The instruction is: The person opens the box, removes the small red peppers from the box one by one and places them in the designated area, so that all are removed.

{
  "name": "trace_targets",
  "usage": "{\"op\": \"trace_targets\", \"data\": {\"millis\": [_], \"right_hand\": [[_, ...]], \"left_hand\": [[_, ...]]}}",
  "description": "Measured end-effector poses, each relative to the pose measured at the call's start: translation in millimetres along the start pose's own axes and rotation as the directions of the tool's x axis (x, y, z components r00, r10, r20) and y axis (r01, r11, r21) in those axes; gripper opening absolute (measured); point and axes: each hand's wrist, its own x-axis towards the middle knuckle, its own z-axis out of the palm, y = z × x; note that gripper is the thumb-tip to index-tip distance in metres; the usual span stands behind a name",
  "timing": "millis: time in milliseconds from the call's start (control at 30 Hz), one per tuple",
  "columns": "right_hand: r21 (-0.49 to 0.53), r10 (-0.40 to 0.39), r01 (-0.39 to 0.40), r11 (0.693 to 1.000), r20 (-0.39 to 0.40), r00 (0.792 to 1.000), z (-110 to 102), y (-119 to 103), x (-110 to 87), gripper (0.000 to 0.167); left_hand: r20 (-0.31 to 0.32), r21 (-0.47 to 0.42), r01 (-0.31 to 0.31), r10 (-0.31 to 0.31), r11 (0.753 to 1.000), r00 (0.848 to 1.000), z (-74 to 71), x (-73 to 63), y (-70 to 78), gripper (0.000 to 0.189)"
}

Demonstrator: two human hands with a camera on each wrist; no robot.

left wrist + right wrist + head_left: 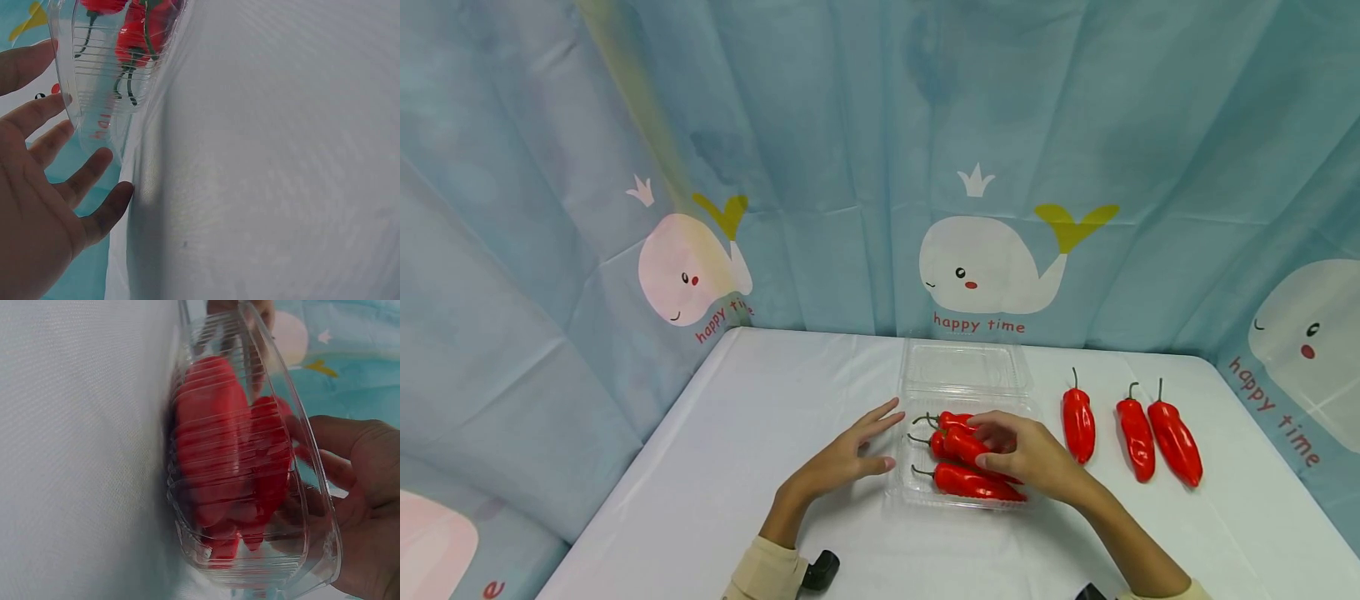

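Observation:
A clear plastic clamshell box (pixel 917 492) lies on the table with its lid (pixel 966 367) folded back. Several long red peppers with green stems are inside, the front pepper (pixel 977 482) lying along the near wall. My right hand (pixel 1033 454) reaches in from the right, thumb and fingers around a red pepper (pixel 964 445) on top of the others; its fingertips are partly hidden behind the peppers. On the box's left side my left hand (pixel 842 458) is spread, and in the left wrist view its fingertips (pixel 59 103) are right at the rim.
To the right of the box, three more red peppers lie on the white cloth: one nearer pepper (pixel 1078 425), a middle pepper (pixel 1136 437) and an outer pepper (pixel 1176 442). Behind the table hangs a blue curtain (pixel 835 267) printed with whales.

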Motion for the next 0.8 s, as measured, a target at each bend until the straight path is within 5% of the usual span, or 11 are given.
{"op": "trace_targets", "data": {"millis": [800], "right_hand": [[0.071, -0.009, 0.019, 0.997, -0.136, 0.991, -12.6, -11.7, -9.1, 0.058]], "left_hand": [[-0.001, 0.006, -0.010, 0.010, 1.000, 1.000, 0.3, -0.7, -1.4, 0.072]]}}
